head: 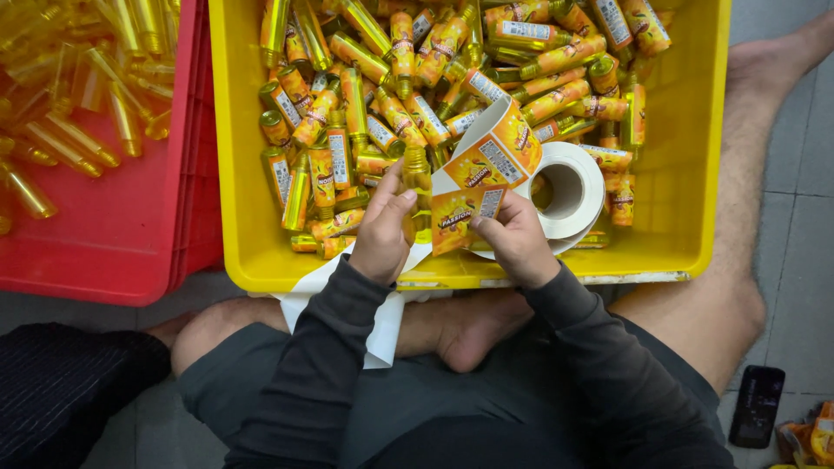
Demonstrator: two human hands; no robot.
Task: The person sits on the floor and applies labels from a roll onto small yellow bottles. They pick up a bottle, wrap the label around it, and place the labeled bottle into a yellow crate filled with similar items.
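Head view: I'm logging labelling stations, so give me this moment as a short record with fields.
left hand: left hand holds a small yellow bottle upright
right hand: right hand pinches an orange label beside the bottle
label roll: white roll lying in the yellow crate
yellow crate contents: many labelled bottles
red crate: red crate holds unlabelled bottles
floor: dark phone
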